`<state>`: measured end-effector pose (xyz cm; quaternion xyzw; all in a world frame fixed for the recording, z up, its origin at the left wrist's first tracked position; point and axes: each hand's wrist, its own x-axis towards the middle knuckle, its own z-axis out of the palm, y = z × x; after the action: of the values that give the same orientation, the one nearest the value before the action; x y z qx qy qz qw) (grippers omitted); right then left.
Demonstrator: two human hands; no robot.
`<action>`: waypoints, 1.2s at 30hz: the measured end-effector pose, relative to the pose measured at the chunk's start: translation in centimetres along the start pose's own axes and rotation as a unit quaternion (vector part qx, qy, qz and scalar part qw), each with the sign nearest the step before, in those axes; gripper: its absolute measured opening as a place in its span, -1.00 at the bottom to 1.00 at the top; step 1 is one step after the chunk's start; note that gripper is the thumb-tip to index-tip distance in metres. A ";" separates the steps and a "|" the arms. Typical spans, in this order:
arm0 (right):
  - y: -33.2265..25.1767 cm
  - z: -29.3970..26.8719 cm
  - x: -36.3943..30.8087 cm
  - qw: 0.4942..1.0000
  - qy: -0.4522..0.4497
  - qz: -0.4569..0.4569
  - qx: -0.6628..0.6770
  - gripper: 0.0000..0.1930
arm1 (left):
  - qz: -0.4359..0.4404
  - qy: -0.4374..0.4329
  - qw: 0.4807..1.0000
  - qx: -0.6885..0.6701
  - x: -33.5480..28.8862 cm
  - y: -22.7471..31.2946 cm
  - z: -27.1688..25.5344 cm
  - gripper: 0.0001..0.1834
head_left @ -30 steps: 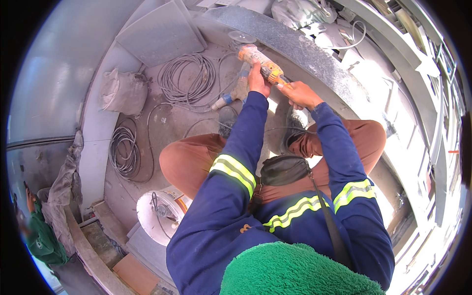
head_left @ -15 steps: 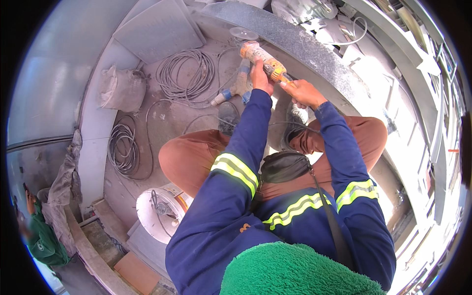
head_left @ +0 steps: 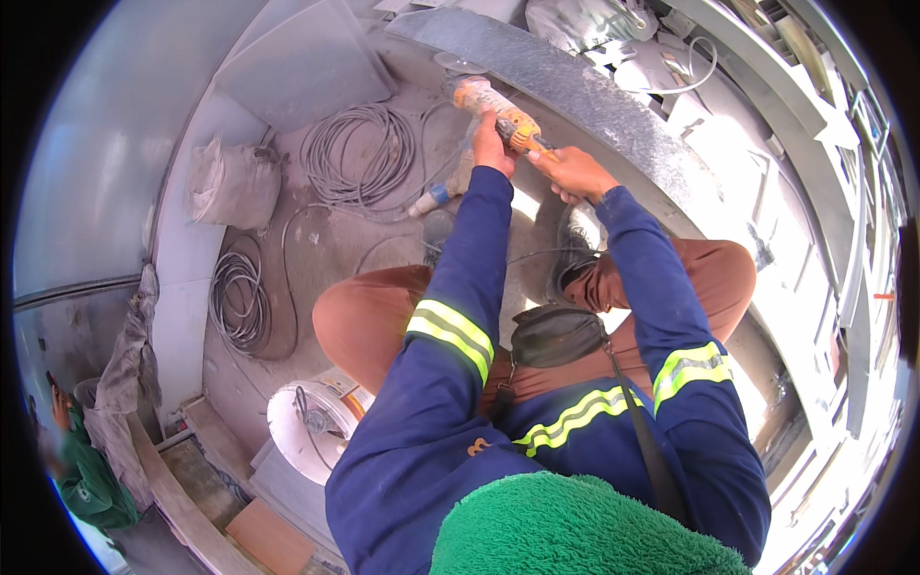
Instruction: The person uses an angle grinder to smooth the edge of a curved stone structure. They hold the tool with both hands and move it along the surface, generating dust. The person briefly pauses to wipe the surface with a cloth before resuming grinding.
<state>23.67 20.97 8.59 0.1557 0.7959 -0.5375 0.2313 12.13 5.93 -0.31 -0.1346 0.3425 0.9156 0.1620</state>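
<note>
Both my hands hold a dusty orange-yellow angle grinder [head_left: 515,119]. My left hand [head_left: 492,147] wraps round its body near the front. Farther back, my right hand [head_left: 577,172] grips the rear handle, where the cord leaves. The round disc [head_left: 461,63] at the tool's head is at the near edge of a long grey stone slab [head_left: 565,81]; whether it touches, I cannot tell. Below my left hand, pipe-like pieces with a blue end [head_left: 433,197] lie on the floor, partly hidden by my forearm.
Coiled grey cables [head_left: 359,153] and a second coil [head_left: 240,297] lie on the floor at left. Beside them are a dusty sack [head_left: 233,182] and a white bucket [head_left: 297,431]. Grey panels [head_left: 307,67] lean at the back. A person in green [head_left: 96,479] is at far left.
Both hands have moved the grinder slightly left and away from me along the slab's edge. My grip looks the same.
</note>
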 end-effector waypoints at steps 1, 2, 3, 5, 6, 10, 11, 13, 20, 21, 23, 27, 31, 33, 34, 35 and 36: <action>-0.1 0.0 0.0 1.000 0.000 0.001 0.002 -0.31 | 0.006 -0.007 1.000 0.004 -0.2 0.0 0.2 -0.45; 0.0 0.0 -0.2 1.000 0.001 0.001 -0.001 -0.30 | 0.010 -0.006 1.000 0.008 -0.5 0.0 0.3 -0.46; 0.0 0.0 -0.3 1.000 0.002 0.001 -0.002 -0.30 | 0.009 0.002 1.000 0.011 -0.8 0.1 0.4 -0.46; 0.2 0.0 -0.6 1.000 0.001 0.000 -0.003 -0.28 | 0.016 -0.007 1.000 0.023 -1.5 0.1 0.6 -0.44; 0.4 0.0 -0.8 1.000 0.000 -0.001 -0.001 -0.28 | 0.014 -0.004 0.999 0.029 -1.9 0.0 0.7 -0.43; 1.4 -0.1 -2.2 1.000 0.008 -0.009 0.007 -0.27 | 0.029 0.013 0.999 0.024 -3.5 -0.9 1.0 -0.42; 1.6 -0.1 -2.5 1.000 0.007 -0.009 -0.001 -0.27 | 0.035 0.015 0.999 0.017 -3.8 -1.3 1.1 -0.42; 1.9 -0.2 -3.2 1.000 0.007 -0.009 -0.017 -0.26 | 0.046 0.017 0.999 0.008 -4.4 -1.9 1.2 -0.42; 2.2 -0.4 -4.5 0.999 0.009 -0.022 -0.047 -0.23 | 0.076 0.013 0.997 -0.001 -5.0 -3.0 1.3 -0.43; 2.3 -0.4 -4.6 0.999 0.009 -0.020 -0.047 -0.23 | 0.071 0.021 0.997 -0.004 -5.1 -3.0 1.3 -0.44; 2.4 -0.4 -4.7 0.999 0.010 -0.019 -0.042 -0.22 | 0.069 0.021 0.997 -0.002 -5.2 -3.2 1.3 -0.43; 2.8 -0.5 -5.1 0.999 0.005 -0.019 -0.037 -0.22 | 0.065 0.036 0.997 -0.006 -5.5 -3.7 1.4 -0.43; 3.1 -0.3 -5.4 0.999 0.014 -0.028 -0.034 -0.23 | 0.083 0.035 0.996 -0.003 -6.0 -4.1 1.7 -0.43; 3.1 -0.3 -5.5 0.999 0.019 -0.025 -0.034 -0.24 | 0.086 0.037 0.996 0.003 -6.1 -4.2 1.7 -0.43; 3.1 -0.3 -5.5 0.999 0.021 -0.020 -0.034 -0.24 | 0.086 0.035 0.996 0.000 -6.1 -4.1 1.7 -0.41; 3.1 -0.3 -5.4 0.999 0.017 -0.019 -0.040 -0.25 | 0.086 0.033 0.996 -0.003 -6.1 -4.1 1.7 -0.38; 3.0 -0.4 -5.1 0.999 0.012 -0.015 -0.047 -0.25 | 0.083 0.035 0.996 -0.007 -5.9 -4.0 1.7 -0.35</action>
<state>29.41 22.47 9.14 0.1389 0.8253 -0.5009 0.2207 18.85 8.70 0.68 -0.1389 0.3519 0.9228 0.0727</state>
